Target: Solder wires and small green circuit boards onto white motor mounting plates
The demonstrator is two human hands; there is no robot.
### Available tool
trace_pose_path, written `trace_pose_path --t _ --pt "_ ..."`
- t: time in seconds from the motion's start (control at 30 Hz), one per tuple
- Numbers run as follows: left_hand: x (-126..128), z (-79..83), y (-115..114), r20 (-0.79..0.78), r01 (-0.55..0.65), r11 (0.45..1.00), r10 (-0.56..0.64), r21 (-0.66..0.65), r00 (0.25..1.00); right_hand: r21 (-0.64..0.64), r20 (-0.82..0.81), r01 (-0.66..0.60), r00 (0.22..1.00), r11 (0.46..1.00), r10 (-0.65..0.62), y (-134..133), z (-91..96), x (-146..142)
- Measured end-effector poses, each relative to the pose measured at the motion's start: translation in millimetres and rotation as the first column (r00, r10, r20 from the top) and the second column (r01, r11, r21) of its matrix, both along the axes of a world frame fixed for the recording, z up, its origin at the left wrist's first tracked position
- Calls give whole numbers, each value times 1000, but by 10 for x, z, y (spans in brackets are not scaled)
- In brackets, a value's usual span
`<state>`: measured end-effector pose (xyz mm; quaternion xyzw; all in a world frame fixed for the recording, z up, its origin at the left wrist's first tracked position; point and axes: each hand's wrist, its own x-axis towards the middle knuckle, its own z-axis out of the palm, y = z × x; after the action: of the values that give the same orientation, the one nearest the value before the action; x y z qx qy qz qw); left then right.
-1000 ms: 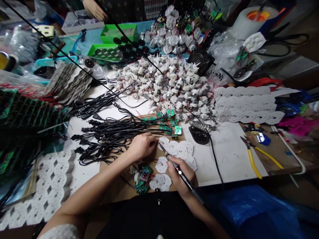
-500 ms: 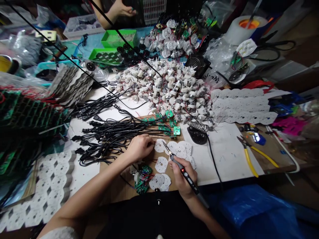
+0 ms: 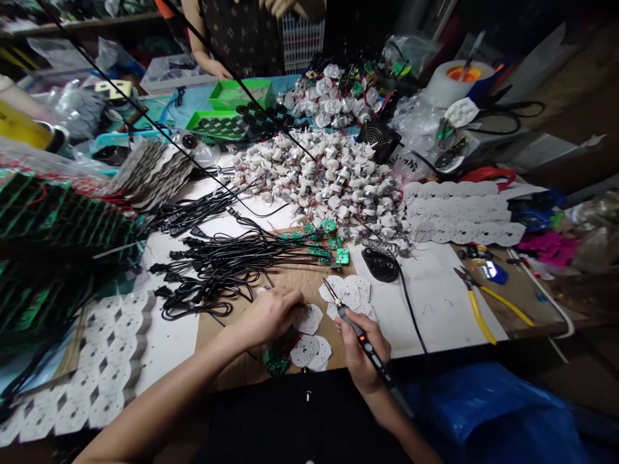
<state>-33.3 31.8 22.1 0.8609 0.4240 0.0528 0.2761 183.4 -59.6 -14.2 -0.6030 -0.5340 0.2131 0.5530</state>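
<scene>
My right hand [image 3: 363, 350] grips a black soldering iron [image 3: 356, 332] like a pen, its tip raised over several white round LED boards [image 3: 349, 291] on the brown cardboard. My left hand [image 3: 273, 314] rests palm down on the cardboard, fingers closed over a white round board [image 3: 309, 318] and small green circuit boards [image 3: 276, 362] near my body. What the fingers pinch is hidden. Two more white round boards [image 3: 312, 352] lie between my hands.
Black power cords [image 3: 217, 258] sprawl to the left. A heap of small white motors [image 3: 324, 180] fills the middle. A soldering stand [image 3: 382, 258], yellow pliers [image 3: 476, 303], white board sheets [image 3: 459, 212] sit right. A person [image 3: 242, 32] stands beyond green trays [image 3: 232, 96].
My left hand has drawn back toward my body, from the cords down to the boards near the table edge. The soldering iron tip lifted away from the round boards. The view tilted upward.
</scene>
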Motion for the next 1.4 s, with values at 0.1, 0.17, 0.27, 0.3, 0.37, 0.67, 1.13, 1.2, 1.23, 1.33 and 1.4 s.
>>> trace_pose_path --t 0.1,0.17,0.27,0.3,0.37,0.67,1.13,1.2,1.23,1.33,1.4 --pt "-26 -58 -83 -2 -43 999 43 26 999 17 3 31 1000 999 -31 -24 11 49" --pt "-8 -81 -82 23 -123 991 122 48 992 23 -9 42 999 999 -42 -30 -3 84" --pt "77 -70 -18 -1 -229 967 230 115 973 16 -19 68 998 998 -67 -28 -26 132" --pt "113 -55 11 -31 -251 958 257 137 966 15 -19 76 997 997 -76 -27 -29 146" --pt "182 -19 66 -103 -264 950 283 164 954 18 -22 87 996 996 -87 -26 -25 169" --pt "341 34 256 -231 -131 959 190 250 954 42 -3 139 990 989 -139 -47 -41 320" --pt "769 -29 528 435 147 963 -35 -225 900 -19 50 386 922 922 -385 154 -185 894" --pt "762 -61 513 512 128 924 81 -360 855 -23 87 375 924 927 -372 171 -212 909" --pt "755 -75 503 527 107 894 157 -436 835 -22 100 362 928 932 -358 182 -221 910" --pt "727 -82 481 495 26 799 346 -601 797 -22 139 310 942 950 -304 227 -229 900" --pt "706 -50 486 474 -12 784 387 -620 791 -14 179 292 942 956 -285 260 -215 894"
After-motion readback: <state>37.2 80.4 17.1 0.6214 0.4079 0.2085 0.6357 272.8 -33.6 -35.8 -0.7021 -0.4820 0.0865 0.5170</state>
